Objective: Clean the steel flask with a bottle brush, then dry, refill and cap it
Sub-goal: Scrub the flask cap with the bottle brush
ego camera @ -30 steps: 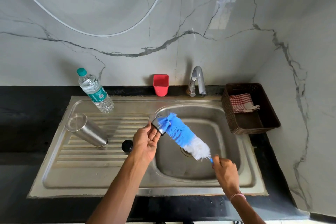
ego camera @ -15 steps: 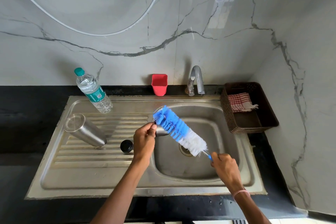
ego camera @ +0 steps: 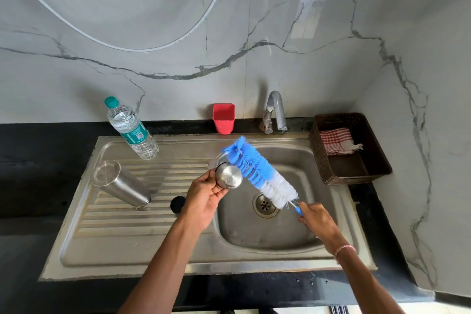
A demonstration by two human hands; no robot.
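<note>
Left hand (ego camera: 204, 201): curled round steel lid (ego camera: 228, 178), over left edge of sink (ego camera: 267, 239) basin, lid's domed face toward camera.

Right hand (ego camera: 318, 222): clenched on blue handle of brush (ego camera: 257, 171), over basin's right half. Bristle head slanting up and left; blue bristles against lid's right edge, white bristles nearer handle, above drain (ego camera: 265, 204).

Flask (ego camera: 122, 187): on drainboard, well left of both hands, untouched. Which end up: cannot tell.

Black plug (ego camera: 177, 204): on drainboard, between flask and left hand.

Water bottle (ego camera: 132, 133): back left of drainboard, capped.

Behind sink on counter (ego camera: 38, 161): red cup (ego camera: 223, 118), tap (ego camera: 275, 110).

Right of sink: basket (ego camera: 356, 173), checked cloth (ego camera: 336, 140) inside.
</note>
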